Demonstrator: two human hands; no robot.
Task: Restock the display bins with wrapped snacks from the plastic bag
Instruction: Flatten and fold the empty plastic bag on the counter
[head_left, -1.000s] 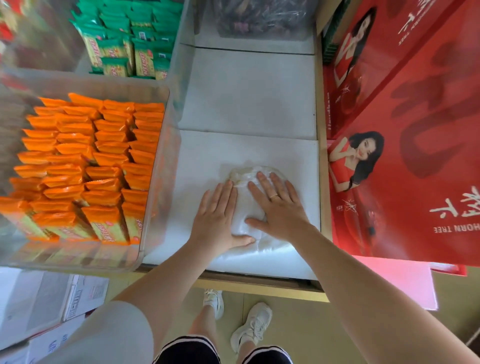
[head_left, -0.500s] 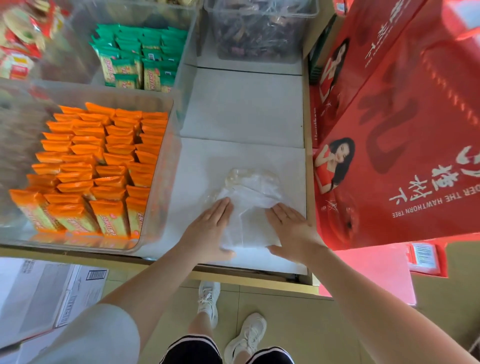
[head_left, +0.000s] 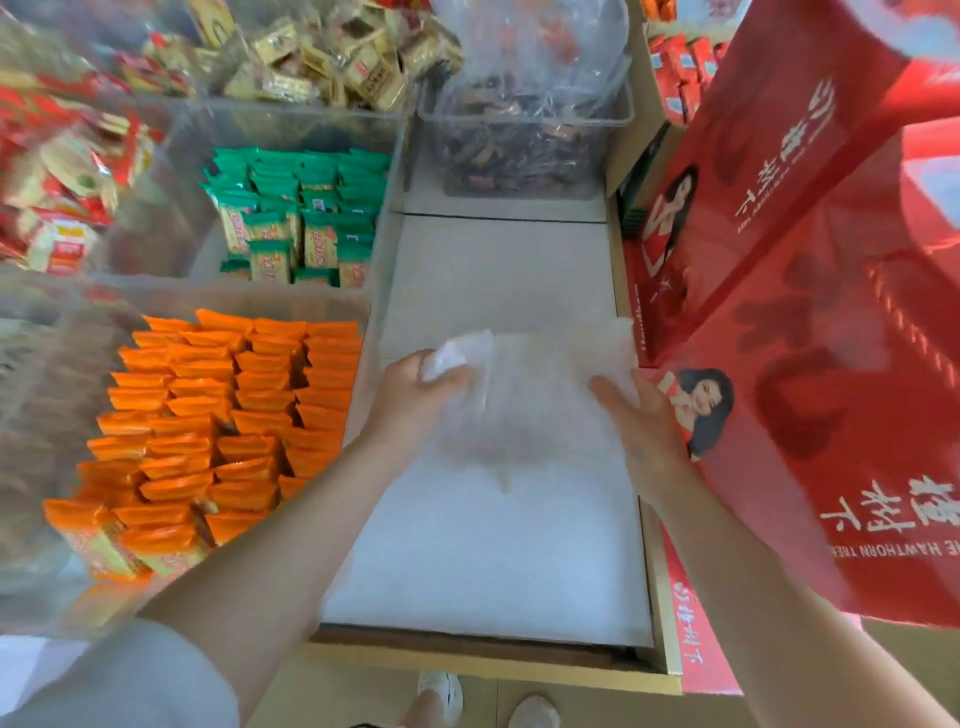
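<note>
White shelf surface (head_left: 488, 561): bare, flat, the landmark for all entries below. Red gift boxes (head_left: 810, 322): stacked along the shelf's right edge, printed with a figure in red. Clear bin of orange wrapped snacks (head_left: 228, 415): left of the shelf surface, packets in tight upright rows. Clear bin of green wrapped snacks (head_left: 301, 213): behind the orange bin, at the shelf's left rear. Clear bin of dark wrapped snacks (head_left: 524, 140): at the far end of the shelf surface. Plastic bag (head_left: 524, 395): clear, limp and apparently empty, stretched out above the middle of the shelf surface, spanning the gap between the two hands. Left hand (head_left: 415, 400): fingers curled closed around a bunched left corner of the bag. Right hand (head_left: 639, 421): at the bag's right edge, fingers mostly extended against the film; whether it actually grips is not clear through blur.
</note>
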